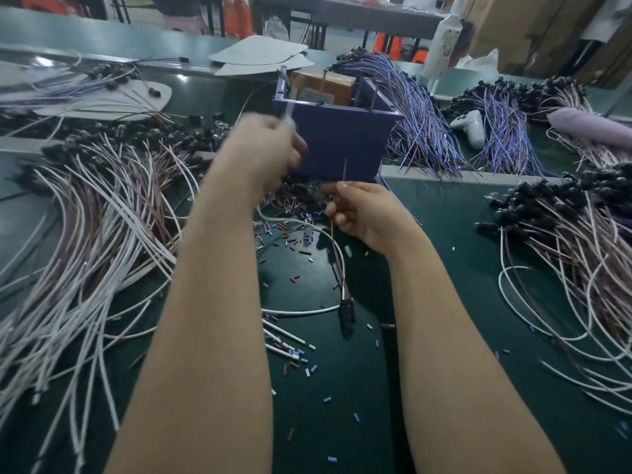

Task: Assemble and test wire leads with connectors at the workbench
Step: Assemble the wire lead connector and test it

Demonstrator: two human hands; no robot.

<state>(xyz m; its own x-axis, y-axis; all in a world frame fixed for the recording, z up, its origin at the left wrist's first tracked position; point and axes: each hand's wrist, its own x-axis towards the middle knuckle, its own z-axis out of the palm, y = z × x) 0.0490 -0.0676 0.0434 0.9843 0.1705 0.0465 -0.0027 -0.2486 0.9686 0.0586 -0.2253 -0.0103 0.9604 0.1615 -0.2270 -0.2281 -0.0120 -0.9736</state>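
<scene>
Step judged: lead assembly; testing not yet reached. Thin brown-red insulated wire lead [337,254] pinched between thumb and curled fingers of right hand [366,217], small black plastic connector [347,311] at lower end, near dark green matte bench mat [461,234]. Left hand [270,148] blurred, fingers seemingly curled on thin white wire [289,112] beside purple plastic box [342,142]. Next move judged: limp wire ends to be aligned finely.

Motion blur smears the left hand [266,148]; its grip cannot be read. The right hand [362,217] covers part of the brown wire [337,258] it pinches.
</scene>
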